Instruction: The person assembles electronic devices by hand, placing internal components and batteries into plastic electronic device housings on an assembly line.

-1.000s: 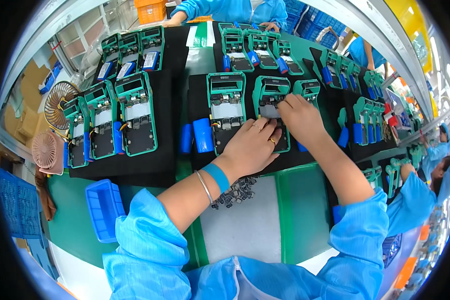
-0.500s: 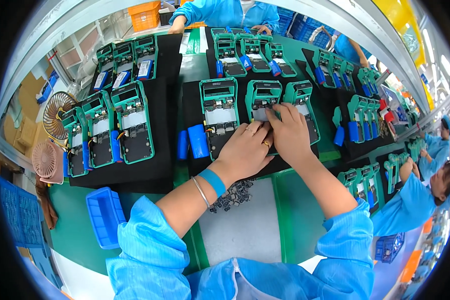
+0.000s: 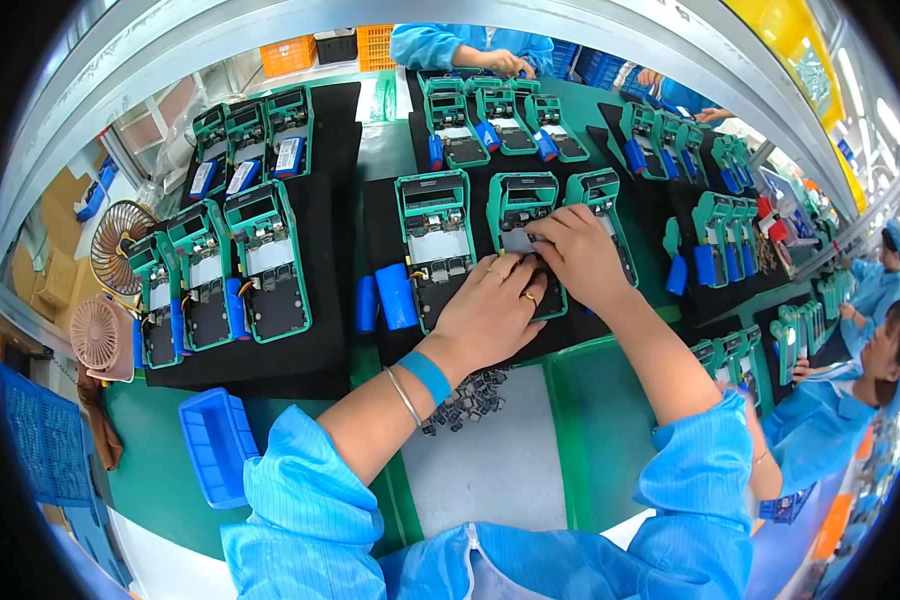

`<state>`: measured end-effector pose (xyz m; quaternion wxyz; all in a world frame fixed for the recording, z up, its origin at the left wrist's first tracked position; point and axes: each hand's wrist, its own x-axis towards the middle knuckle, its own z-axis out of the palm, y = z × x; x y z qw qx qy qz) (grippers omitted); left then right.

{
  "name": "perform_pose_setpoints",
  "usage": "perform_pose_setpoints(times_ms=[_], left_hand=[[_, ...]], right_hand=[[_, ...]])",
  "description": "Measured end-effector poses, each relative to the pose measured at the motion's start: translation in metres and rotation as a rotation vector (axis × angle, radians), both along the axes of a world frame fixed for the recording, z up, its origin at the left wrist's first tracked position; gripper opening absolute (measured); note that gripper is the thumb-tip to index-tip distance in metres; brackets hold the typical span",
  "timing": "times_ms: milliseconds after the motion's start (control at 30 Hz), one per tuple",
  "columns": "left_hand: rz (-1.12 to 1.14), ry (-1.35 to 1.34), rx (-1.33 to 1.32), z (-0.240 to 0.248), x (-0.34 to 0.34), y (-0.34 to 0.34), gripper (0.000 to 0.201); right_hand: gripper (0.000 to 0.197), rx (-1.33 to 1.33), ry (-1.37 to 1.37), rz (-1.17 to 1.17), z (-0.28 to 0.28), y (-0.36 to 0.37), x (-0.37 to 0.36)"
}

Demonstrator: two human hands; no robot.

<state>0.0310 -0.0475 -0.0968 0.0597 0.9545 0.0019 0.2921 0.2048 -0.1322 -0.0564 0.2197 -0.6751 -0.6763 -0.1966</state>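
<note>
Both my hands work over the middle one of three green device housings (image 3: 526,187) on a black mat in front of me. My left hand (image 3: 490,305), palm down with fingers curled together, grips and covers the lower part of this housing. From the right, my right hand (image 3: 582,258) reaches in with its fingers pinched at the housing's middle, close to the left fingertips; whatever sits in the pinch is hidden. A second green housing (image 3: 433,215) lies to the left, with a blue battery (image 3: 397,296) beside it. The third housing (image 3: 602,190) is partly behind my right hand.
Small dark parts (image 3: 468,402) lie piled on a pale sheet (image 3: 490,470) nearest me. A blue bin (image 3: 217,447) stands at left, near two small fans (image 3: 100,335). More housings (image 3: 270,260) fill mats around. Co-workers sit across (image 3: 475,50) and at right (image 3: 830,420).
My hands stay on the middle housing, the right fingers shifting slightly. The view has tilted a little. The co-worker opposite has brought both hands together; the one at right has moved an arm.
</note>
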Motion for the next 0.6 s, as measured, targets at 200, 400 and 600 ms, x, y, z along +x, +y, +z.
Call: perform_pose_setpoints(times_ms=[200, 400, 600], left_hand=[[0.0, 0.002, 0.0, 0.001, 0.001, 0.003, 0.053], [0.005, -0.009, 0.015, 0.0, 0.002, 0.004, 0.053], [0.011, 0.005, 0.029, 0.001, 0.001, 0.003, 0.053]], right_hand=[[0.018, -0.06, -0.001, -0.03, 0.001, 0.005, 0.002], [0.017, -0.044, -0.021, -0.034, -0.007, 0.006, 0.003], [0.018, 0.029, -0.025, -0.062, -0.01, 0.006, -0.002]])
